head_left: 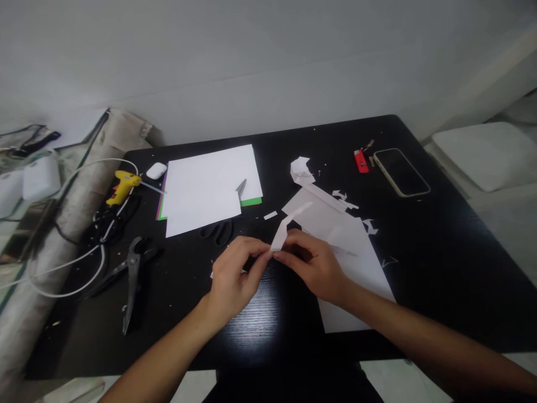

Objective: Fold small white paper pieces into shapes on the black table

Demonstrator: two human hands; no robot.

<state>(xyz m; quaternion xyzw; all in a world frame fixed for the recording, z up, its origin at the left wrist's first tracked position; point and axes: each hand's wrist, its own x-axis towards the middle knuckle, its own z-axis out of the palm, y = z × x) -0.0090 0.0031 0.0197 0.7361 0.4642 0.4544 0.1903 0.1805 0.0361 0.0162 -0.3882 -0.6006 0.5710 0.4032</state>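
Observation:
Between both hands, above the black table (293, 347), is a narrow folded strip of white paper (279, 238) whose free end points up and to the right. My left hand (237, 274) pinches its lower end between thumb and forefinger. From the other side my right hand (312, 260) grips the same end, fingertips almost meeting those of the left. Under and beyond my right hand lie white paper sheets (356, 285), with a crumpled white paper piece (301, 170) behind them. Small paper scraps (370, 226) lie around the sheets.
Scissors (218, 230) lie partly under a stack of white and coloured paper (205, 184). Pliers (133, 268), a yellow glue gun (122, 187) with looping cables and a white earbud case (156, 170) are on the left. A red lighter (361, 161) and a phone (401, 172) are at right.

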